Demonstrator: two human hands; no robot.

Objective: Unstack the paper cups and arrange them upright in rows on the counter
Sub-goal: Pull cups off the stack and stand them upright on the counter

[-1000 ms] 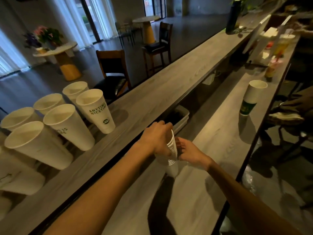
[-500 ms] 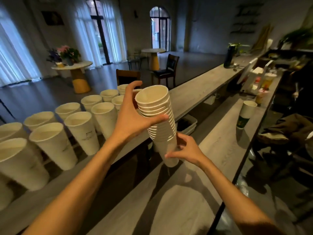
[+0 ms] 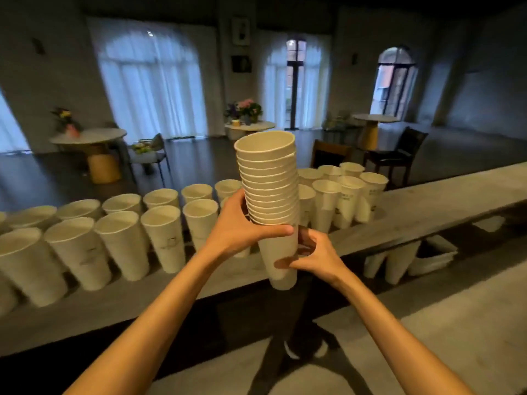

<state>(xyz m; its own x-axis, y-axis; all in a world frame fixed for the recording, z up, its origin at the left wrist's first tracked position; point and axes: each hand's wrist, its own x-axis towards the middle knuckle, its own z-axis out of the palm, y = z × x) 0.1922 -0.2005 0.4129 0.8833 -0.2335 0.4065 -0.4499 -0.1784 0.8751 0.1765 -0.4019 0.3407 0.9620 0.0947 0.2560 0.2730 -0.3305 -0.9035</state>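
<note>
Gripping the cup stack [image 3: 271, 195], hands [image 3: 239, 229] hide its middle

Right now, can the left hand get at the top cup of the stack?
Probably yes. The left hand grips the stack partway down, the right hand holds the bottom, and nothing covers the top cup.

The lower wall of the stack of cups [image 3: 269, 195] is being covered by the left hand [image 3: 239, 228] and the right hand [image 3: 312, 256]. The print on the standing cups [image 3: 165, 238] on the worktop [image 3: 445, 201] is being blurred beyond reading. The leftmost cups are being cut off by the picture's edge. Cups behind the stack are being partly hidden. Both forearms are being cropped at the bottom edge.
</note>
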